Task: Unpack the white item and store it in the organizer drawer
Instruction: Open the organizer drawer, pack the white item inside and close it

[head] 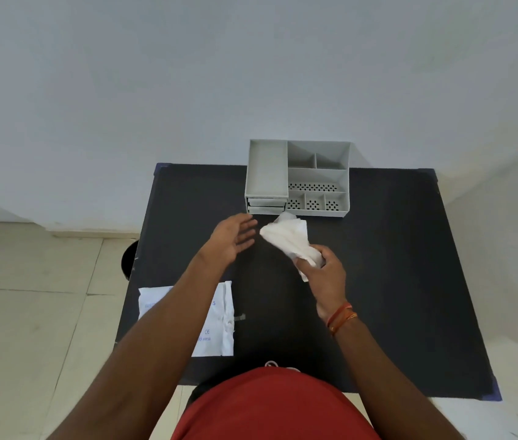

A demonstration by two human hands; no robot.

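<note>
The right hand (326, 271) grips one end of the crumpled white cloth (289, 238), holding it above the black table (378, 281) just in front of the grey desk organizer (299, 177). The left hand (232, 239) hovers beside the cloth with fingers spread, holding nothing. The organizer's drawers (265, 206) look closed. The torn white packaging (219, 319) lies flat near the table's left front edge.

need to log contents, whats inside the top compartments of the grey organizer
Nothing shows in the open top compartments of the grey organizer; their visible floors are bare. The drawers at its front left are shut, so their contents are hidden.
</note>
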